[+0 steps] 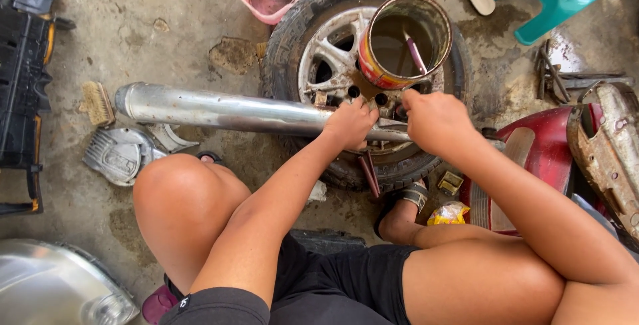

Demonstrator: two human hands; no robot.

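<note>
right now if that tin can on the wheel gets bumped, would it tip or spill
Probably both. The tin can sits tilted on the uneven hub of the wheel, so its footing looks poor. It holds murky liquid, which would likely slosh out. The stick leaning inside could add a little leverage.

A long silver exhaust pipe (pixel 226 110), dull and scuffed, lies level across the near side of a wheel (pixel 333 58) lying flat on the floor. Its rounded wide end juts past the wheel's left side; its narrow end rests over the spoked hub.
</note>
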